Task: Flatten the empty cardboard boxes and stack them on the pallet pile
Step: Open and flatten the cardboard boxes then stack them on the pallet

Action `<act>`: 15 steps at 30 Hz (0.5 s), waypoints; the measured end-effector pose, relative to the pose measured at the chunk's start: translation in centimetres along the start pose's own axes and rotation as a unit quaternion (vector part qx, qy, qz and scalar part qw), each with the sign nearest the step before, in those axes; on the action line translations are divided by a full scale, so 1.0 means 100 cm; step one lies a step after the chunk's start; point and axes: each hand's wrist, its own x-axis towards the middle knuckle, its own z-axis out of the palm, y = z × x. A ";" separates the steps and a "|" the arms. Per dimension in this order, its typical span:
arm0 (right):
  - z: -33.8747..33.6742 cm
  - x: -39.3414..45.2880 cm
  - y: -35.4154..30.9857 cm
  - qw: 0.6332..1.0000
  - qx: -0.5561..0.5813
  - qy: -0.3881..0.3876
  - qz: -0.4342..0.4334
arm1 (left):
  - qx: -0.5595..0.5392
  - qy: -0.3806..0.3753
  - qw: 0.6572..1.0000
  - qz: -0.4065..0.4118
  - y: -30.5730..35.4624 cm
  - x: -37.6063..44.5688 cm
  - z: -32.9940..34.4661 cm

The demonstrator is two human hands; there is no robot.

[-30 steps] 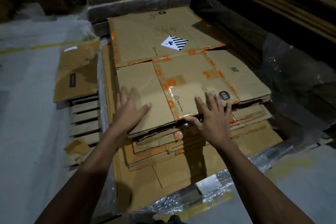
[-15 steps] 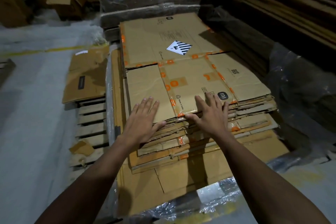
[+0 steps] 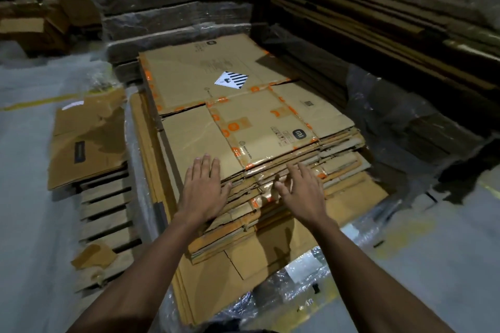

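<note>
1. Head view: The flattened cardboard box (image 3: pixel 243 127), taped in orange and marked with a black logo, lies on top of the pallet pile (image 3: pixel 270 197) at frame centre.
2. The left hand (image 3: pixel 204 188) rests flat on the pile's near edge, fingers straight, gripping nothing.
3. The right hand (image 3: pixel 300 190) spreads its fingers wide at the stack's front edge, holding nothing; contact cannot be told.
4. A wooden pallet (image 3: pixel 105 211) with another flattened carton (image 3: pixel 86 140) sits at left; a striped diamond label (image 3: pixel 231 80) shows above centre.
</note>
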 end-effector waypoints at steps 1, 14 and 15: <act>0.001 -0.013 0.003 1.000 0.012 0.008 0.017 | -0.006 0.008 1.000 0.001 0.002 -0.003 0.001; 0.018 -0.214 -0.004 0.928 0.075 0.179 0.318 | -0.134 -0.045 0.955 0.260 0.054 -0.063 0.004; 0.018 -0.239 -0.006 0.913 0.076 0.197 0.349 | -0.132 -0.058 0.945 0.294 0.064 -0.079 0.006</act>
